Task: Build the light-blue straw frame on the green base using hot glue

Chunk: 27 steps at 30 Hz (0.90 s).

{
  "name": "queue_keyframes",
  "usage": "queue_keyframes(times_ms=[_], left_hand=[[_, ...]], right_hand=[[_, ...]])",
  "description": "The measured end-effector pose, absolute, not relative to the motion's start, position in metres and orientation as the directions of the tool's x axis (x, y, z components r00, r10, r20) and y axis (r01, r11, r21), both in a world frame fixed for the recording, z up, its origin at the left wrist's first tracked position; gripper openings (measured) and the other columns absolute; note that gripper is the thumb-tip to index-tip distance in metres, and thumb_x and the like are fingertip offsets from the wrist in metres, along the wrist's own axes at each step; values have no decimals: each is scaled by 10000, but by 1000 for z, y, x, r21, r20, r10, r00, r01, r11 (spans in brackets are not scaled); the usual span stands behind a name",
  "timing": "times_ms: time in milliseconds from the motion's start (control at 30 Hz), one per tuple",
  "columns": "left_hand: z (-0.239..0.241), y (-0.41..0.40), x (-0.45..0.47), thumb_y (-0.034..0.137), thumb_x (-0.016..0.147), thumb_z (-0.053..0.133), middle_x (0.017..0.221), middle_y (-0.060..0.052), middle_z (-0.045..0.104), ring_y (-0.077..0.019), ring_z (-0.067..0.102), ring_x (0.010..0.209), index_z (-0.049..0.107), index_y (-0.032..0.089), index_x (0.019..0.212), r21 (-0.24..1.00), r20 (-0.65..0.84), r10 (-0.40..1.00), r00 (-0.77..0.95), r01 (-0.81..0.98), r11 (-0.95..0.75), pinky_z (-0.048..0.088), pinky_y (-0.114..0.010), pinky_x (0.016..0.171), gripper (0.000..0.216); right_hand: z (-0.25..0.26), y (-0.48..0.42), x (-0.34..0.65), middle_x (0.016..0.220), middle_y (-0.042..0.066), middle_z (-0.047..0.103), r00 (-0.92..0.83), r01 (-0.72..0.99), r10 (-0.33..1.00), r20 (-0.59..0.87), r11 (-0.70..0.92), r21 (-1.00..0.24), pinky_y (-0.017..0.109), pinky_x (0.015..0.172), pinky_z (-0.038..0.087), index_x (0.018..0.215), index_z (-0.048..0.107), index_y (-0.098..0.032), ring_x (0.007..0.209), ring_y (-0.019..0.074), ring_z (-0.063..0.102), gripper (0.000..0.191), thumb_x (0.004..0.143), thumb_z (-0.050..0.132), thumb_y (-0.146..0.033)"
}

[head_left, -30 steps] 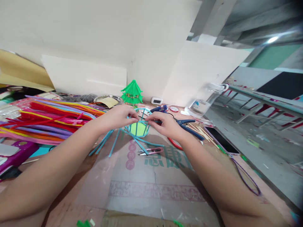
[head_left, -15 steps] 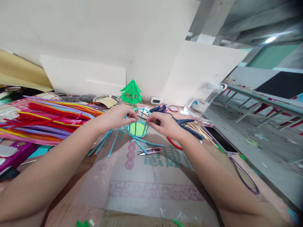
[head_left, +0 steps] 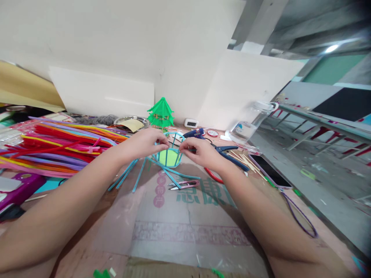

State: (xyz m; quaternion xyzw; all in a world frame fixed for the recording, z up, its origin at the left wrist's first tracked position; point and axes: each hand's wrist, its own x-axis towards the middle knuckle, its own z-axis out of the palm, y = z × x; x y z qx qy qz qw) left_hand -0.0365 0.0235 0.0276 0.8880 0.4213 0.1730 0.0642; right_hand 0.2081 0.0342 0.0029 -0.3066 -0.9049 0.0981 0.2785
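Note:
A small basket-like frame of light blue pipe cleaners (head_left: 166, 159) stands on the table between my hands, with a yellow-green round base (head_left: 171, 158) inside. My left hand (head_left: 150, 142) pinches at the left of its upper ring, thumb and forefinger close together. On the other side, my right hand (head_left: 197, 150) has its thumb and fingertips closed on the ring's right part. Loose blue pipe cleaners (head_left: 140, 175) spread out below the left hand. Pink-handled thread snips (head_left: 188, 184) lie just in front of the frame.
Behind stands a green-roofed model pavilion (head_left: 161, 114). Bundled colourful pipe cleaners (head_left: 66, 144) fill the left. To the right lie blue-handled pliers (head_left: 232, 156), a glue gun (head_left: 197, 133), wooden sticks (head_left: 249, 164), a phone (head_left: 271, 170) and a clear bottle (head_left: 246, 123). A plastic sheet (head_left: 174, 231) covers the front.
My left fingertips have shifted very slightly to the right along the ring. The right hand and the blue frame look the same.

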Motion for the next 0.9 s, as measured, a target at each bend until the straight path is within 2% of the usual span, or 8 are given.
queue_keyframes(times_ms=[900], left_hand=[[26,25,-37,351,891,551,883,-54,685,-193,608,837,736,174,934,259,266,755,599,710,-655,425,-278,749,260]], right_hand=[[7,32,207,854,37,718,-658,456,592,466,805,-379,264,706,456,895,691,-172,763,149,631,132,853,576,-123]])
